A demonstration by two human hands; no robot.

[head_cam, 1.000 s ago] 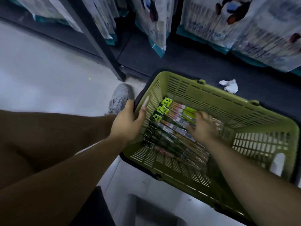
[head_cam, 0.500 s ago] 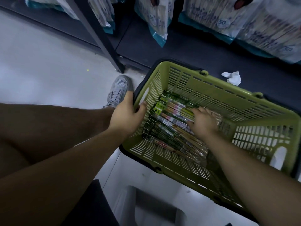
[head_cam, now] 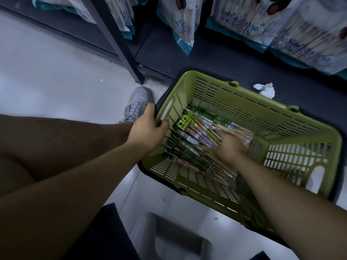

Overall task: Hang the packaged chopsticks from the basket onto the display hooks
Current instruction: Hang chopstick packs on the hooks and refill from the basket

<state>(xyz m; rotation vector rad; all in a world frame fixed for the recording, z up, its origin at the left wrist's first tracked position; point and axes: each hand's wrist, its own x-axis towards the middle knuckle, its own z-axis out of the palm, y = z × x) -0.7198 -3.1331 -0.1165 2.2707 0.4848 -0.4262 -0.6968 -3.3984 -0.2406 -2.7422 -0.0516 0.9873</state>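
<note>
Left hand (head_cam: 148, 128) clamped on basket (head_cam: 210, 77) rim, thumb hooked over edge, steadying it. Right hand (head_cam: 228, 145) down inside basket, fingers bent onto chopstick packs (head_cam: 195, 136) piled beneath and left of it; pinching one or only pressing, cannot tell. Hooks out of view. Risk: packs look slick and overlap, so lifting one could drag neighbours up, or pack could slip from fingers.

A pale grey mesh lace-up sneaker (head_cam: 138, 102) with a small dark side tag sits at eleven o'clock of the left hand (head_cam: 148, 132). The forearms behind the left hand and the right hand (head_cam: 228, 147) are bare. Dark cloth (head_cam: 101, 235) shows at six o'clock.
</note>
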